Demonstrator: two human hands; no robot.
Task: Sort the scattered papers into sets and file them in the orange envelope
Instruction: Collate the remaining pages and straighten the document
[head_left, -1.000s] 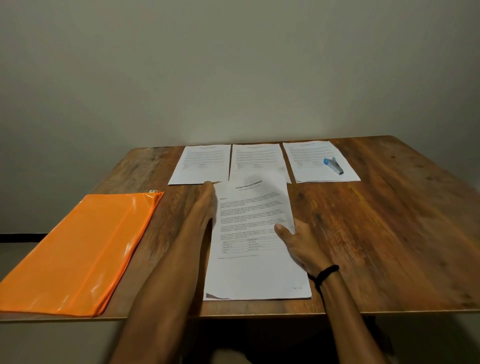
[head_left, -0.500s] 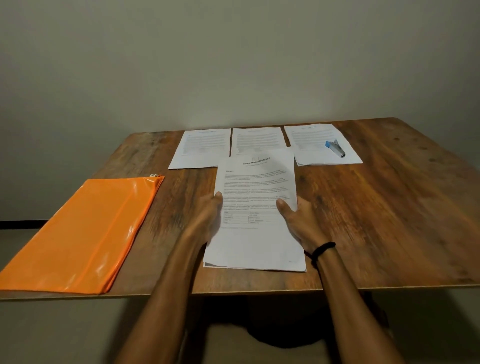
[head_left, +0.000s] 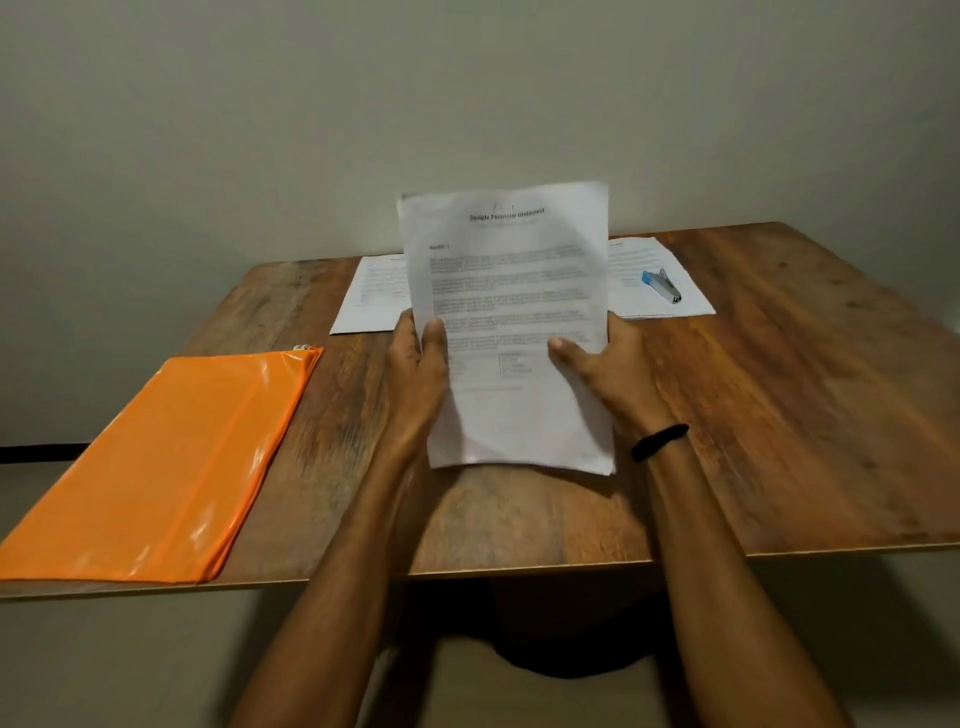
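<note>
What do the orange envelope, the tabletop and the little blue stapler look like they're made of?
Flat orange envelope: glossy plastic, judging by bright wrinkled highlights. Brown tabletop: wood or wood-look laminate, streaky grain with a soft sheen. Small blue and silver stapler: probably metal with a blue plastic end; too small to be sure.

A black band (head_left: 660, 441) rings the right wrist — forearms (head_left: 332, 597) bare.

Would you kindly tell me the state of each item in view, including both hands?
paper stack: held upright, print facing the camera.
left hand: grips the stack's left edge.
right hand: grips the stack's right edge.
orange envelope: lying flat on the table, untouched.
stapler: resting on the right back sheet.
left back sheet: lying flat.
</note>
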